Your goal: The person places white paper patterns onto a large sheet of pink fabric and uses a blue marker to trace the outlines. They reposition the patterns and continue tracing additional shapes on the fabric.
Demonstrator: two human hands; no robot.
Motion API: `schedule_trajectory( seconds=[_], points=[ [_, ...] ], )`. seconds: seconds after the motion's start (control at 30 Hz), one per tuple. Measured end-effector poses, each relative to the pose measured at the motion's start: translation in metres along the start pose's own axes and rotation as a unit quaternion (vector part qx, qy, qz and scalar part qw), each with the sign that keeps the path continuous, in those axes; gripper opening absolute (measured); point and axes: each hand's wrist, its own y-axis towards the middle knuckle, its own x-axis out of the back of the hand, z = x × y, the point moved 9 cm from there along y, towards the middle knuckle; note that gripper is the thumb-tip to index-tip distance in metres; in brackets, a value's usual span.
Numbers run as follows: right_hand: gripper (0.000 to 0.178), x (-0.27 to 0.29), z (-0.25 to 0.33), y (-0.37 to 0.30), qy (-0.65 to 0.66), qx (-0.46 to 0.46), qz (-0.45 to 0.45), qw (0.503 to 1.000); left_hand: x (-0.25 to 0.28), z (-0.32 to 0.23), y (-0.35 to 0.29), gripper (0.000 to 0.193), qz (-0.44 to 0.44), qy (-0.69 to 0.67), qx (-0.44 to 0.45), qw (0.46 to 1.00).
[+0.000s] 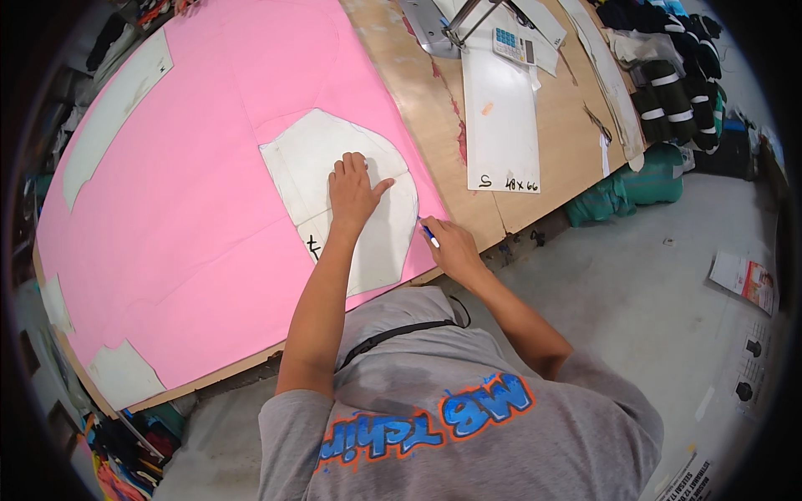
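A white pattern piece [368, 138] with a curved right edge lies on pink fabric [200, 192] spread over the table. My left hand [354, 190] rests on the pattern piece, fingers stretched out and thumb apart, pressing on its middle. Close to the curved right edge, my right hand [455, 249] grips a blue and white pen [430, 236]. The pen's tip touches or nearly touches the pattern's edge. Part of the pattern piece is hidden under my left hand and forearm.
Other white pattern pieces lie on the fabric's left side, one a long curved strip [117, 117]. On the bare wood at right are a long white card [501, 125], a calculator [513, 46] and scissors [598, 125]. Dark rolled fabrics [668, 96] sit beyond the table's edge.
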Motion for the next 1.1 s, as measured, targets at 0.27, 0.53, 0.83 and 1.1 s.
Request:
schedule_trajectory(
  seconds=[0.27,0.53,0.83,1.1],
  points=[
    [0.022,0.031,0.031,0.022,0.130,0.002,-0.107,0.986,0.043,0.032,-0.017,0.055,-0.112,-0.035,-0.039,0.992],
    [0.019,-0.017,0.090,0.209,0.465,-0.016,-0.058,0.884,0.053,0.086,-0.006,0.070,-0.105,0.052,0.020,0.993],
    [0.025,-0.087,0.166,0.306,0.294,0.013,0.145,0.945,0.038,0.099,-0.004,0.104,-0.034,0.072,0.069,0.994],
    [0.022,-0.105,0.168,0.311,0.334,0.013,0.160,0.929,0.036,0.100,-0.005,0.108,-0.044,0.087,0.068,0.993]
  ],
)
